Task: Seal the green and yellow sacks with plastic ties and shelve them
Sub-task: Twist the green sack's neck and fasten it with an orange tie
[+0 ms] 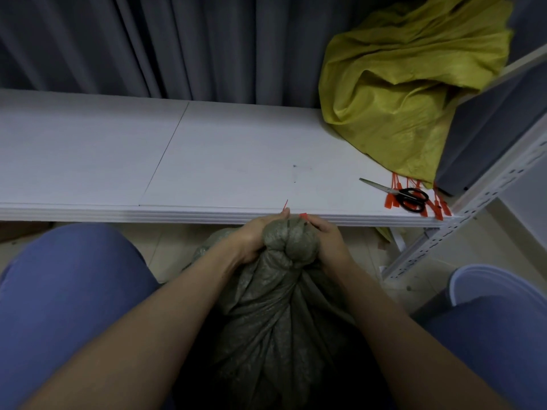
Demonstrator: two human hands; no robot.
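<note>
Keep your left hand (251,238) clamped around the green sack (275,306) neck while your right hand (325,235) fingers, pinching the red tie (303,215), draw it snug.

Sack (275,306) between the knees: dull grey-green, woven speckle. Sack (408,93) at the shelf's right end: mustard yellow. Shelf (207,161): plain white. Ties (414,199) at its front right corner: orange-red. Scissors (399,195) on them: black handles, silver blades. Curtain (148,45) behind: grey-blue. Trousers (68,291): blue.
</note>
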